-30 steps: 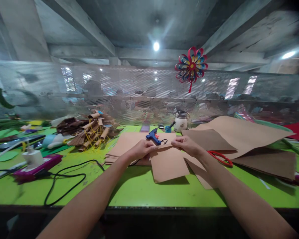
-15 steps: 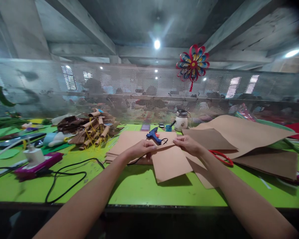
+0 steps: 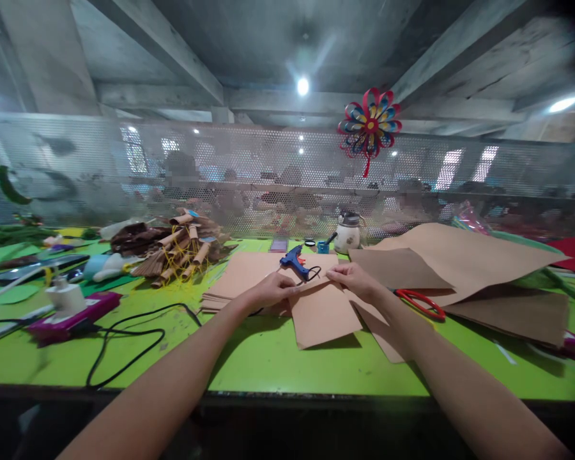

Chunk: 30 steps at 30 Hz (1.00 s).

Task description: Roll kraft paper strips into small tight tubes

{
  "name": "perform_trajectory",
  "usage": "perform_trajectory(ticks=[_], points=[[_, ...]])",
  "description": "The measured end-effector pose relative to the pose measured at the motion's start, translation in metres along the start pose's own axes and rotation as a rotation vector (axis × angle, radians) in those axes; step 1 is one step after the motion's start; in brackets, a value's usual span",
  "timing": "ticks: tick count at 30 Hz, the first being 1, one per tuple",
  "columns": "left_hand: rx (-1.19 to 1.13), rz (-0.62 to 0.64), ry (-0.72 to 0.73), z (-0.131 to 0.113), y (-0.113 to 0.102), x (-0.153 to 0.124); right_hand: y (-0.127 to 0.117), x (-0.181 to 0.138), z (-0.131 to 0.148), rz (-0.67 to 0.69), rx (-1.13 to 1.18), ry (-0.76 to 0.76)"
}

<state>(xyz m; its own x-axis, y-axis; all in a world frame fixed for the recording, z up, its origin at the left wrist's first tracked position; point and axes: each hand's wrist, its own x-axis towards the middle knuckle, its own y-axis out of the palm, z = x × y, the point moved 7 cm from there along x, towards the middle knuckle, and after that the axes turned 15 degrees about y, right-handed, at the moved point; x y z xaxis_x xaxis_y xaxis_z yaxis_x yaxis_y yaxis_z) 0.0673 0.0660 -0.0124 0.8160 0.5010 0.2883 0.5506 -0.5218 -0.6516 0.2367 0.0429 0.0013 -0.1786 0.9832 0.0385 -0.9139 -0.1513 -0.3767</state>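
A sheet of brown kraft paper point(image 3: 322, 319) hangs between my hands, its near end tilted down just above the table. My left hand point(image 3: 274, 289) pinches the sheet's upper left corner. Thumb and fingers of my right hand point(image 3: 352, 277) are closed on its upper right corner. Right behind the top edge lies a blue hot glue gun point(image 3: 294, 263), resting on a stack of kraft paper point(image 3: 237, 271). Another brown sheet point(image 3: 376, 326) lies under my right forearm. Beside that forearm are red scissor handles point(image 3: 420, 304); their blades are hidden.
Large brown sheets point(image 3: 464, 262) spread over the right side of the green table point(image 3: 249, 364). Rolled paper pieces with yellow string point(image 3: 186, 249) are heaped at the left. A purple power strip point(image 3: 74, 319) and black cable point(image 3: 134, 329) lie nearer. A white jar point(image 3: 347, 235) stands behind.
Both hands and the sheet have shifted very slightly left. The fingers of my left hand lie flatter along the sheet's top edge. Both hands keep their hold.
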Motion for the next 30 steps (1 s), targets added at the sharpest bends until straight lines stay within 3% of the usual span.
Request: perform_trajectory(ticks=[5, 12, 25, 30], points=[[0.27, 0.06, 0.122, -0.008, 0.004, 0.008, 0.005, 0.004, -0.004, -0.01, 0.024, 0.018], [0.498, 0.056, 0.155, -0.023, 0.016, 0.01, 0.016, 0.003, -0.003, 0.024, 0.018, 0.011], [0.487, -0.137, 0.269, -0.031, 0.016, 0.009, 0.023, -0.003, 0.006, -0.049, 0.114, 0.034], [0.42, -0.169, 0.233, -0.03, 0.015, 0.008, 0.023, -0.004, 0.007, -0.063, 0.141, 0.022]])
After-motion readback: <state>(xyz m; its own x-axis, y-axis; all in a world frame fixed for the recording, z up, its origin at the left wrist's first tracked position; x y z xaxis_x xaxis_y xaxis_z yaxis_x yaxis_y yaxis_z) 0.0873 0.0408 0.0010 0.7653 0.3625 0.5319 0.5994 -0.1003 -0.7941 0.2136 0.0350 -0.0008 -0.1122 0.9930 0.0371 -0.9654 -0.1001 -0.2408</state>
